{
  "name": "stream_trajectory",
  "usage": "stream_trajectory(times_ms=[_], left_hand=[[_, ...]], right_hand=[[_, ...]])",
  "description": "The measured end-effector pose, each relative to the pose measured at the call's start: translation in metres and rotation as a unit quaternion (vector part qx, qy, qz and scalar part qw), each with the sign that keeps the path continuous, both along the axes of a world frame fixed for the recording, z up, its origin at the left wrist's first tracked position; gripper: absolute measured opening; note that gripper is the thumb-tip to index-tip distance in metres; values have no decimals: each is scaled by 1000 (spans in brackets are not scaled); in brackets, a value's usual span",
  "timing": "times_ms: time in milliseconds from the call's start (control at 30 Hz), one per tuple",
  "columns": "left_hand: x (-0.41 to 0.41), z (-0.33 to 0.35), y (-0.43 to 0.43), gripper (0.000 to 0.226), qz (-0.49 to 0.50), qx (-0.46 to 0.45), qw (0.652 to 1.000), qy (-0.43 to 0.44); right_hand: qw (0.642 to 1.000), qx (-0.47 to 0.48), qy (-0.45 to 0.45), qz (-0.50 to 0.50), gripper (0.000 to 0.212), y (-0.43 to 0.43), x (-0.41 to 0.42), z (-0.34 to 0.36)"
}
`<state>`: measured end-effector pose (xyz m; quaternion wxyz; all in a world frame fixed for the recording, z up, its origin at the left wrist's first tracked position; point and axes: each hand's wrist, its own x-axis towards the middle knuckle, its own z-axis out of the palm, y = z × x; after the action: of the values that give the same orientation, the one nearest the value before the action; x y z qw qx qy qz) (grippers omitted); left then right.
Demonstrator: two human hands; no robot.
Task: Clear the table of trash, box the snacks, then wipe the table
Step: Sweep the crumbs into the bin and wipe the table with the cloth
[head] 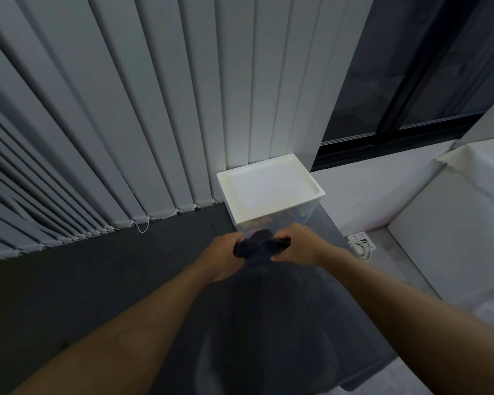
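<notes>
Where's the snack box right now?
Head view, centre: the lidded box sits at the table's far end, just beyond the dark cloth, near the blinds.

Two bare forearms reaching forward from the lower corners, converging mid-frame, left hand [225, 256] back upward, fingers curled round one end of a dark cloth [258, 247], right hand [298, 246] close beside, gripping the other end

A dark, matte table [97, 280] fills the lower part of the view, its far edge against hanging vertical blinds [126, 124]. At its far right corner stands a clear-walled storage box [280, 218] closed with a white lid [268, 189]; coloured packets show dimly through the wall. Just in front of the box is a bunched dark cloth [258, 246]; whether it touches the tabletop cannot be told.
</notes>
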<state>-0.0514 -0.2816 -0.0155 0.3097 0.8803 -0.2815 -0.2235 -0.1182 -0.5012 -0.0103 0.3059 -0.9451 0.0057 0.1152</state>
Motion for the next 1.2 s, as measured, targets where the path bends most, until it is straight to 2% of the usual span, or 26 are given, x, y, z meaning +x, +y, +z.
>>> stream_trajectory(times_ms=[133, 233, 300, 467, 567, 633, 700, 767, 867, 1067, 1200], left_hand=[[-8, -29, 10, 29, -70, 112, 990, 39], [-22, -50, 14, 27, -104, 151, 980, 77], [-29, -60, 16, 24, -98, 156, 978, 93], [-24, -67, 12, 19, -25, 112, 981, 154], [-19, -72, 9, 20, 7, 109, 978, 180], [-18, -82, 11, 37, 19, 123, 976, 181], [-21, -88, 16, 50, 38, 122, 977, 173], [-24, -91, 21, 59, 48, 116, 979, 164], [-28, -93, 33, 77, 33, 141, 980, 137], [-31, -92, 68, 73, 14, 227, 972, 60], [-31, -82, 95, 68, 38, 266, 963, 9]], right_hand=[[990, -29, 128, 53, 25, 9, -13, -14], [973, 26, 223, 51, 18, 15, -23, -33], [960, 84, 266, 11, 10, 21, -29, -42], [926, 182, 298, -140, 16, 32, -30, -46], [934, 155, 286, -146, 11, 29, -25, -50], [966, 52, 228, -111, 4, 25, -21, -61], [980, -29, 179, -84, 27, 24, -22, -75], [984, -44, 155, -78, 53, 27, -26, -83], [987, -60, 142, -36, 66, 37, -29, -93], [989, -53, 137, 13, 69, 57, -16, -97], [992, -67, 98, 37, 71, 77, 4, -89]])
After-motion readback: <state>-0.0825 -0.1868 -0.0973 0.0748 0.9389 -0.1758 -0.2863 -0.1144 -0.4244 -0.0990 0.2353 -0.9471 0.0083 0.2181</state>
